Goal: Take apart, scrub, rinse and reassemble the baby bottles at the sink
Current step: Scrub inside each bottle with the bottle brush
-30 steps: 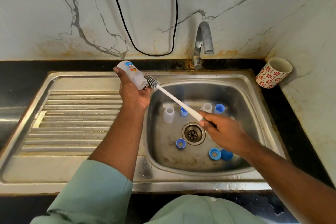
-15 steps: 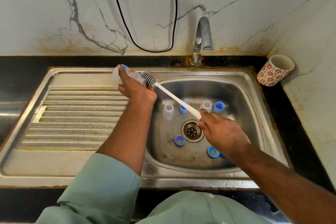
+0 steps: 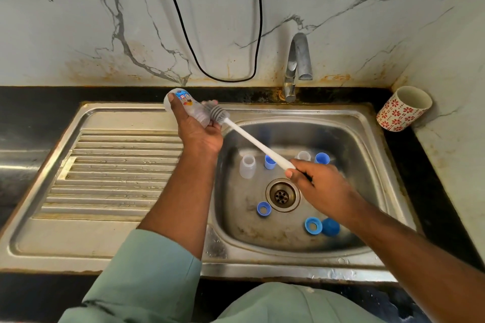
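Note:
My left hand (image 3: 198,134) grips a clear baby bottle (image 3: 185,106) with a coloured print, held on its side above the sink's back left corner, mouth toward the basin. My right hand (image 3: 319,183) holds the white handle of a bottle brush (image 3: 253,140); its grey bristle head sits at the bottle's mouth. Down in the steel sink (image 3: 367,123) stand a clear bottle (image 3: 247,166), a second clear piece (image 3: 303,155), blue caps (image 3: 322,158) and blue rings (image 3: 263,209) around the drain (image 3: 283,194).
The tap (image 3: 298,60) rises behind the basin with no water running. A ribbed drainboard (image 3: 110,173) lies to the left. A red-flowered cup (image 3: 404,109) stands tilted on the black counter at the right corner. A black cable (image 3: 210,71) hangs on the marble wall.
The bottle's base has come back up into view above my left hand. The brush head stays at the bottle's mouth and my right hand has shifted only slightly.

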Demonstrator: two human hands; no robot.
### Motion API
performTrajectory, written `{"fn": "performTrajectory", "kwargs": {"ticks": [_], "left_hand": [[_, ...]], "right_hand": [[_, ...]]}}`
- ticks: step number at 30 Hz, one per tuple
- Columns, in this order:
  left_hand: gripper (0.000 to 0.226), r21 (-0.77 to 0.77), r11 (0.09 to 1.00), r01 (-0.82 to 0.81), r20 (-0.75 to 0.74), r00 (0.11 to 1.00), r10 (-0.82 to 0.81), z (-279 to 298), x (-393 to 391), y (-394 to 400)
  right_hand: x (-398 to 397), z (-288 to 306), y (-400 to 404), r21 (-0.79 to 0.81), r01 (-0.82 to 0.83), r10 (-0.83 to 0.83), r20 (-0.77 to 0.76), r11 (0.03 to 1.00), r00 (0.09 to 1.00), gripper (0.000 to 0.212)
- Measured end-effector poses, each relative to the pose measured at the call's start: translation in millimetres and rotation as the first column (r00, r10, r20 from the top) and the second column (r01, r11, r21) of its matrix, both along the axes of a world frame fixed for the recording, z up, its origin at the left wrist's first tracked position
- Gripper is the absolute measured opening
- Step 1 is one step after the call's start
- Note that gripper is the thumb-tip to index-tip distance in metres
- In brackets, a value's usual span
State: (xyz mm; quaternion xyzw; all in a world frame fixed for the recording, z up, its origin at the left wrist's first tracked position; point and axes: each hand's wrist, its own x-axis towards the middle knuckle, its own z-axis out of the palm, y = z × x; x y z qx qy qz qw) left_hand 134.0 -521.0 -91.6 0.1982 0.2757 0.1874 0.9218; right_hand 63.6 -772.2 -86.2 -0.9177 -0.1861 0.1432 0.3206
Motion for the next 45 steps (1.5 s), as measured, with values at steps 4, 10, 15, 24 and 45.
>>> {"fn": "performTrajectory", "kwargs": {"ticks": [4, 10, 15, 24, 45], "left_hand": [[0.070, 0.019, 0.999, -0.039, 0.020, 0.999, 0.039, 2, 1, 2], [0.067, 0.038, 0.999, -0.012, 0.030, 1.000, 0.011, 5, 0, -2], [0.065, -0.004, 1.000, 0.008, -0.003, 1.000, -0.008, 3, 0, -1], [0.050, 0.075, 0.991, 0.113, -0.006, 0.994, -0.112, 0, -7, 6], [0.052, 0.148, 0.989, -0.014, -0.051, 0.998, 0.022, 19, -1, 5]], "right_hand": [[-2, 1, -1, -0.113, -0.045, 0.052, 0.060, 0.993, 0.997, 0.024], [3, -2, -8, -0.002, -0.014, 0.014, 0.058, 1.000, 0.998, 0.020], [-6, -7, -5, 0.074, -0.028, 0.027, 0.017, 0.997, 0.999, 0.020], [-13, -8, -12, 0.078, -0.004, 0.001, 0.039, 0.997, 0.999, 0.014], [-12, -7, 3, 0.102, 0.313, -0.310, -0.046, 0.944, 0.950, 0.022]]}}
